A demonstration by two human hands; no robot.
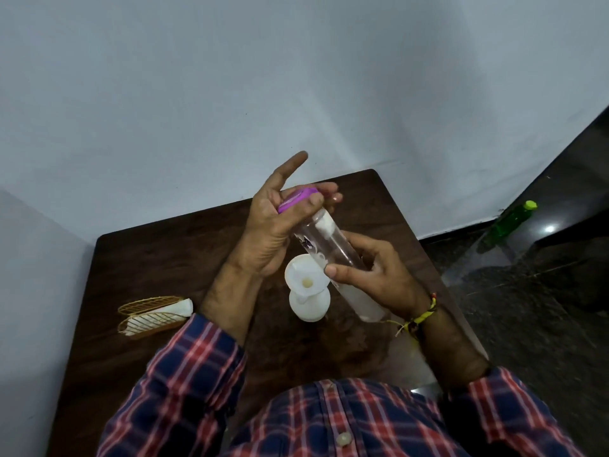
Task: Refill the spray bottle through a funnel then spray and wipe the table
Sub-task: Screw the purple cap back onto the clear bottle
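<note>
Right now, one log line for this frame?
left hand: on purple cap | right hand: holds clear bottle, tilted | funnel: in white spray bottle on table | pour: not started

Purple cap (298, 198) half hidden by left-hand fingers (313, 200).

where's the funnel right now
In the head view the white funnel sits in the neck of the white spray bottle near the middle of the table, just below the left hand and beside the right hand.
</note>
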